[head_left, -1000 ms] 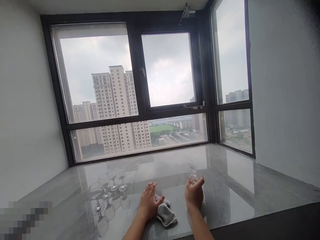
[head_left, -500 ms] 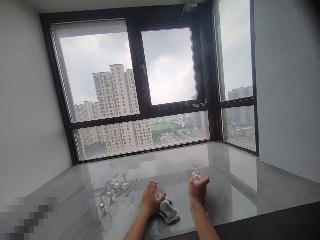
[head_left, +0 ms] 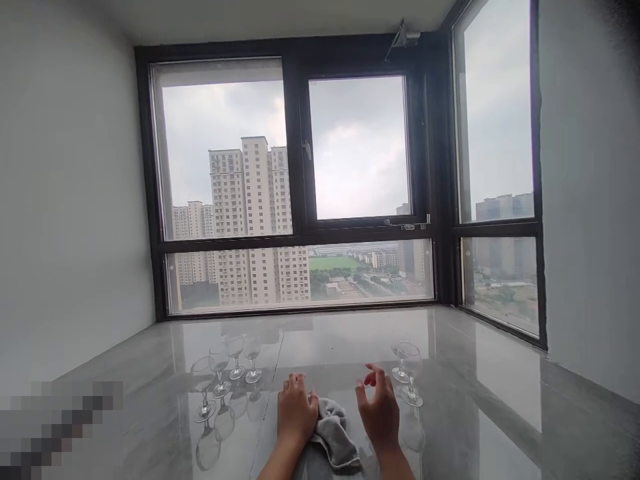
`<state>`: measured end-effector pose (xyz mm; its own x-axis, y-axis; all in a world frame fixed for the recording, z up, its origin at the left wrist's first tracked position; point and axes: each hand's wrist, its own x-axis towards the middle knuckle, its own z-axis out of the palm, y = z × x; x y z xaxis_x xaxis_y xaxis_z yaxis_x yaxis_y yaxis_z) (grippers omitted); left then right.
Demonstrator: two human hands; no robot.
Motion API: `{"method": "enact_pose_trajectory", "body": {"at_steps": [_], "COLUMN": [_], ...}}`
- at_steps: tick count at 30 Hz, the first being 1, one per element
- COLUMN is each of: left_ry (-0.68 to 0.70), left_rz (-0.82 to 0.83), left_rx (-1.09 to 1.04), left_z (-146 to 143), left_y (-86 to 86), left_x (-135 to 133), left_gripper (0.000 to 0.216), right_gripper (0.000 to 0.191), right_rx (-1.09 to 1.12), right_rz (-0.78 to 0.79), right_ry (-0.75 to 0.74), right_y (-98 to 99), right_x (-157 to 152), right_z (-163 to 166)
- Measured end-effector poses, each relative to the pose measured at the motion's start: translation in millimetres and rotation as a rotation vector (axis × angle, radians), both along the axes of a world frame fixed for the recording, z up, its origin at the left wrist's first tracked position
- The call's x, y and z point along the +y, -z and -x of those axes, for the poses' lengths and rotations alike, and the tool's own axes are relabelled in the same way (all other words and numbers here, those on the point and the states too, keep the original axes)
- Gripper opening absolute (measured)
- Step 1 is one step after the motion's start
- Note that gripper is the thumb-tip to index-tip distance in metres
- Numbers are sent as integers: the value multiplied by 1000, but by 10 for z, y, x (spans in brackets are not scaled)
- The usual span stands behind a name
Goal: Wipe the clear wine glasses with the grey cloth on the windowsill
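My left hand (head_left: pixel 297 410) rests low over the windowsill, its fingers bent and the thumb against a crumpled grey cloth (head_left: pixel 336 433). The cloth's edge tucks in beside the palm, and the fingers' undersides are hidden. My right hand (head_left: pixel 379 407) is raised just right of the cloth, thumb and fingers apart, holding nothing. Close by on its right stands an upright clear stemmed glass (head_left: pixel 411 363). A second stemmed glass (head_left: pixel 400 370) is partly hidden behind it.
Several upright stemmed glasses (head_left: pixel 204 380) are grouped on the left of the glossy grey sill (head_left: pixel 150 400). Dark-framed windows (head_left: pixel 295 240) rise along the back and right corner. White walls (head_left: pixel 75 200) close both sides.
My right hand has let go of the stemmed glass and drawn away to its left; the glass stands free beside the other. My left hand's fingers are closer together. The view has tilted level.
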<state>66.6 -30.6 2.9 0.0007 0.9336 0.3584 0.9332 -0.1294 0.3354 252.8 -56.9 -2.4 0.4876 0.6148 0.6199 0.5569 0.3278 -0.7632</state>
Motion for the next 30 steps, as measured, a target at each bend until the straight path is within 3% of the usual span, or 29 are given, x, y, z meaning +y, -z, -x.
{"method": "enact_pose_trajectory", "body": {"at_steps": [2, 4, 7, 10, 15, 20, 23, 26, 30], "left_ry": [-65, -95, -129, -224, -535, -577, -570, -636, -880], "left_rz": [-8, -5, -10, -95, -270, -402, -416, -389, -303], "left_rx": [-11, -33, -118, -259, -420, -550, -580, -631, -783], "left_z": [12, 31, 69, 123, 221, 216, 244, 467, 1092], "left_y": [24, 47, 66, 59, 48, 114, 138, 91, -102], "left_x": [20, 57, 120, 150, 169, 227, 228, 199, 156], "left_gripper": [42, 42, 43, 37, 29, 31, 33, 37, 50], "right_gripper": [52, 74, 84, 80, 67, 55, 52, 53, 53], "right_rx": [-96, -153, -257, -337, -377, -378, -389, -418, -446], "right_rz": [45, 116, 199, 274, 310, 361, 407, 447, 477], "right_ry": [-344, -589, -714, -665, -557, -269, -204, -191, -179], "right_y": [70, 159, 269, 325, 341, 259, 200, 175, 183], "right_x": [7, 20, 47, 84, 161, 209, 208, 205, 222], "right_z": [139, 244, 315, 310, 230, 128, 108, 114, 132]}}
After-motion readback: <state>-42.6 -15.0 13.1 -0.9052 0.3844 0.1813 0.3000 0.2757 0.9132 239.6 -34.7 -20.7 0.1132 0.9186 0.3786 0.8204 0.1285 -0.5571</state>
